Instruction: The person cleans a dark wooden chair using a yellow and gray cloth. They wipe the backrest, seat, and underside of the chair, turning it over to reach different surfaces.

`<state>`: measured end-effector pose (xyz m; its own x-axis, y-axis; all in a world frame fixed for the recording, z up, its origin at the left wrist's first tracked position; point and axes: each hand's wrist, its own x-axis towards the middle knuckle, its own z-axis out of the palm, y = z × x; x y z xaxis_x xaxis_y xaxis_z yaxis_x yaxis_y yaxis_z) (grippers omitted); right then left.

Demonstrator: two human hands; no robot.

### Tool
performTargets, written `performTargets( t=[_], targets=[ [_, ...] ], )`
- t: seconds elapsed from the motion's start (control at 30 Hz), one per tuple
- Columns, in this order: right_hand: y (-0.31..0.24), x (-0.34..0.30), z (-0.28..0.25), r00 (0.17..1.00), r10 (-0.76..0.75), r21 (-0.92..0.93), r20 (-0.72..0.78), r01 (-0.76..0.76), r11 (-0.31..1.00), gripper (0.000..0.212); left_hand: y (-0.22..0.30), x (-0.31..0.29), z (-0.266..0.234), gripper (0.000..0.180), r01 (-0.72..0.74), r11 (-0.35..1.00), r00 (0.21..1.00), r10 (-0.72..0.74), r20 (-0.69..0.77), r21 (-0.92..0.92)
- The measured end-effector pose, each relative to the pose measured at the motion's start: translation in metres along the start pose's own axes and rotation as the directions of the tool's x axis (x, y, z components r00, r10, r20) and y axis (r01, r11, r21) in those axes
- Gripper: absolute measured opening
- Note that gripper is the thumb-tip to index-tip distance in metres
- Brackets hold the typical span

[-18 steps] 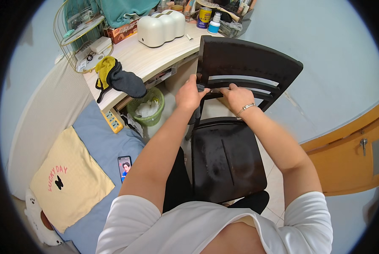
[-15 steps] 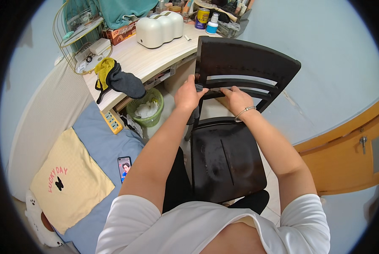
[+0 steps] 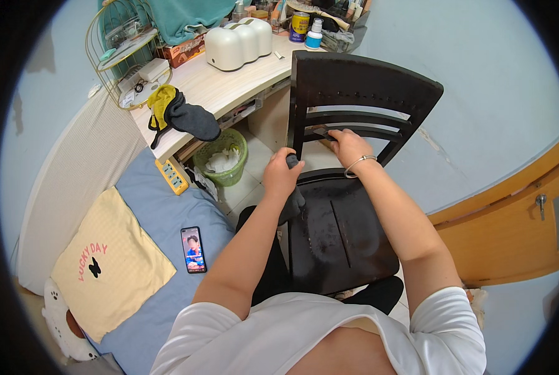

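Dark grey cloth (image 3: 294,209) bunched in left grip (image 3: 282,176), fingers curled round it, by the far left corner of the dark chair seat (image 3: 348,250). Long axis runs roughly near to far: short end pokes out of the fist toward the backrest (image 3: 367,78), longer end hangs back toward the person by the seat's left edge; can't tell if it touches. Right grip (image 3: 353,153) is at the lower backrest slat (image 3: 384,137), fingers bunched beside a small dark piece (image 3: 322,132); can't tell whether they pinch it. Bracelet (image 3: 357,164) on that wrist.

Room: gap between seat's far edge and slats, right grip over it. Seat stretches from there to its near edge. Floor (image 3: 251,181) strip on the left, between chair and green bin (image 3: 234,174); wall (image 3: 485,125) right of backrest. Counter (image 3: 192,84) edge well apart from left grip; yellow-and-grey glove-like item (image 3: 191,120) overhangs its near left corner, bin just below. Phone (image 3: 193,250) lies on the bed (image 3: 142,181), near left forearm (image 3: 248,250).
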<state>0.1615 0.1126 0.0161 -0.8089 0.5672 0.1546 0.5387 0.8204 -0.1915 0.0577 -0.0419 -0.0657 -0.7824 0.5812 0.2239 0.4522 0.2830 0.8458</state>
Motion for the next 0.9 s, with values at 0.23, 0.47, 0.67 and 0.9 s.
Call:
performTargets(
  t=[0.23,0.47,0.67,0.9],
  targets=[
    [0.011,-0.010,-0.018,0.995,-0.099,0.013,-0.008,0.099,0.995,0.026,0.013,0.015,-0.011,0.044,-0.083,0.995,0.996,0.082,-0.037,-0.051],
    [0.031,0.002,-0.062,0.946,-0.302,-0.058,-0.114,0.297,0.953,0.024,0.046,0.072,-0.033,0.065,-0.099,0.988,0.995,0.097,0.018,0.119],
    [0.047,0.041,-0.076,0.884,-0.466,-0.231,0.038,0.462,0.856,0.025,0.046,0.093,-0.030,0.061,-0.088,0.990,0.992,0.077,0.103,0.106],
    [0.036,0.061,-0.087,0.817,-0.554,-0.194,0.158,0.576,0.794,0.026,0.054,0.090,-0.034,0.053,-0.057,0.979,0.990,0.030,0.137,0.198]
  ],
)
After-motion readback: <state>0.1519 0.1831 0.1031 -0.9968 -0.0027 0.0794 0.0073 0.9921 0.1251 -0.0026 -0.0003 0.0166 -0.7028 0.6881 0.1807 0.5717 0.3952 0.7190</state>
